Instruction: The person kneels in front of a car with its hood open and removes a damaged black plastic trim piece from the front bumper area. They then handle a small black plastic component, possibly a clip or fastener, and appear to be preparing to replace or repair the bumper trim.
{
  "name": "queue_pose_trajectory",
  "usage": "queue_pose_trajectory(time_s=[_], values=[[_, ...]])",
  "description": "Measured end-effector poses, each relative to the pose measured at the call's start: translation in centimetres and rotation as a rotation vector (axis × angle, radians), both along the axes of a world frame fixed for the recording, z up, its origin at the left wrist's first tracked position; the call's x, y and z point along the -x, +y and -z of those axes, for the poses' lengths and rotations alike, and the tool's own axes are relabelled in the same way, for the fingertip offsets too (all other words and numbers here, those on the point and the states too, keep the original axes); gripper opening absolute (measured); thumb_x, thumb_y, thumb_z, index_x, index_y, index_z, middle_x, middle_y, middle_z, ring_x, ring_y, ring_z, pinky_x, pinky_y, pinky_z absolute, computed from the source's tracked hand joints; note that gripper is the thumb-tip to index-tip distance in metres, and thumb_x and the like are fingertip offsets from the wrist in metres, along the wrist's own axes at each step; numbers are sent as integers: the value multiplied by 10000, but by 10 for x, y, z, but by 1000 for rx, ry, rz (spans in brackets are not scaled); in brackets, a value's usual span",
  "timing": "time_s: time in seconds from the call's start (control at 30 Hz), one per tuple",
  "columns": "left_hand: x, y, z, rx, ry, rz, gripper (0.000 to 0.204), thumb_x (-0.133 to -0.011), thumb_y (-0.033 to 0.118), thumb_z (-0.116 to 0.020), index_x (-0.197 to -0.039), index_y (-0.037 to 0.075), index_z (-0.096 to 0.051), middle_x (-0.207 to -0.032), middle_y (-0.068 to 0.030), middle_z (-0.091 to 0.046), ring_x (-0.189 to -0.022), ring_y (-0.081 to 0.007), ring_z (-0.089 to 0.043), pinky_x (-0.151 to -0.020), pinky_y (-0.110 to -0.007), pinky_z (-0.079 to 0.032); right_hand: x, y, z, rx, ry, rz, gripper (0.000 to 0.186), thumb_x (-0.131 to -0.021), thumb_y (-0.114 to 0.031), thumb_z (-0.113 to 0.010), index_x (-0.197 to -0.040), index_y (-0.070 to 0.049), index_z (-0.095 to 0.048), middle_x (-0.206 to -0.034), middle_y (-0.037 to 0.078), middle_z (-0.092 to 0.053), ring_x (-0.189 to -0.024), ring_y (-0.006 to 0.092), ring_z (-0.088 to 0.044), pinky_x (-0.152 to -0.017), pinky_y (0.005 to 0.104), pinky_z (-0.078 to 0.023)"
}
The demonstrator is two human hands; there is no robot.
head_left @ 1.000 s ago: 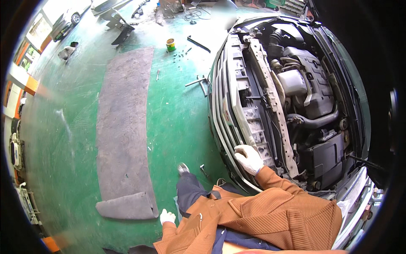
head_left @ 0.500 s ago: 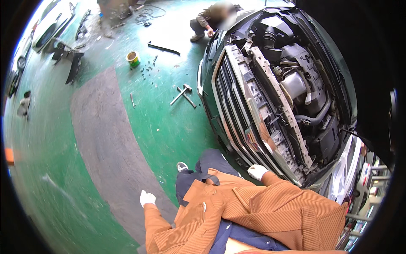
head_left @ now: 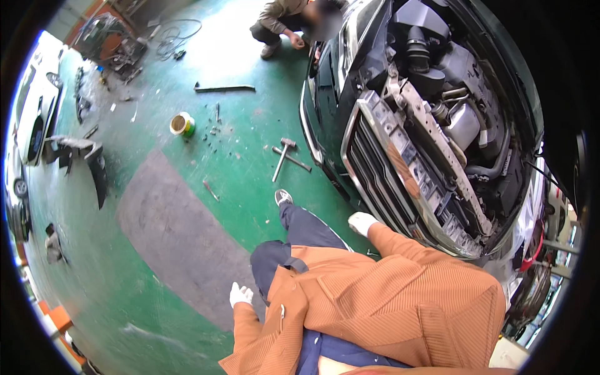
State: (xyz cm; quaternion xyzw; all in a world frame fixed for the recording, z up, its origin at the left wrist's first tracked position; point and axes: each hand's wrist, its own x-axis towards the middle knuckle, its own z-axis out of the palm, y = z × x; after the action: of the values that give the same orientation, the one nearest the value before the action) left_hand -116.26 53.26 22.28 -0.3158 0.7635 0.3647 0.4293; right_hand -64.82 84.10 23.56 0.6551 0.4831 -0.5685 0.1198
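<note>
My left hand (head_left: 241, 294), in a white glove, hangs open beside my leg above the dark grey mat (head_left: 169, 219). My gloved right hand (head_left: 362, 222) is low beside the chrome-edged grille (head_left: 381, 175), its fingers curled; what they hold, if anything, is hidden. The car's hood is up over the exposed engine bay (head_left: 462, 106). On the green floor ahead lie two crossed long-handled tools (head_left: 280, 161), a thin red tool (head_left: 210, 190) and several small fasteners. A green-and-yellow can (head_left: 182, 125) stands near them.
A co-worker (head_left: 275, 22) crouches at the car's far front corner. A long dark bar (head_left: 222, 88) lies across the floor. At the left are loose black body panels (head_left: 94, 162) and a white car (head_left: 39, 109); a piece of equipment (head_left: 109, 44) and coiled hose stand behind.
My right hand has come away from the grille's top. My foot has stepped forward toward the crossed tools. The view has turned, bringing the crouching co-worker into sight.
</note>
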Motion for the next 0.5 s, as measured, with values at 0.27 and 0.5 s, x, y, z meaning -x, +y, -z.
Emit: queue_pose_trajectory(time_s=[0.27,0.5], values=[[133,168,15,117,-94,222,672,-1031,507,-585,-1532,82,-441,-1387,-169,-592,-1148,-352,-629,-820,-420,-562,105,115,-85,-181,345,629,205,-995,-222,-671,-1114,-58,-708,-949,20,-728,-783,100,-639,-706,262,-523],[237,451,59,-20,-131,628,612,-1054,484,-557,-1457,29,-487,-1368,-175,-610,-1064,-316,-656,-733,-401,-562,84,58,13,154,-264,671,272,-958,-200,-572,-739,-65,-660,-660,64,-610,-538,182,-537,-522,376,-442]])
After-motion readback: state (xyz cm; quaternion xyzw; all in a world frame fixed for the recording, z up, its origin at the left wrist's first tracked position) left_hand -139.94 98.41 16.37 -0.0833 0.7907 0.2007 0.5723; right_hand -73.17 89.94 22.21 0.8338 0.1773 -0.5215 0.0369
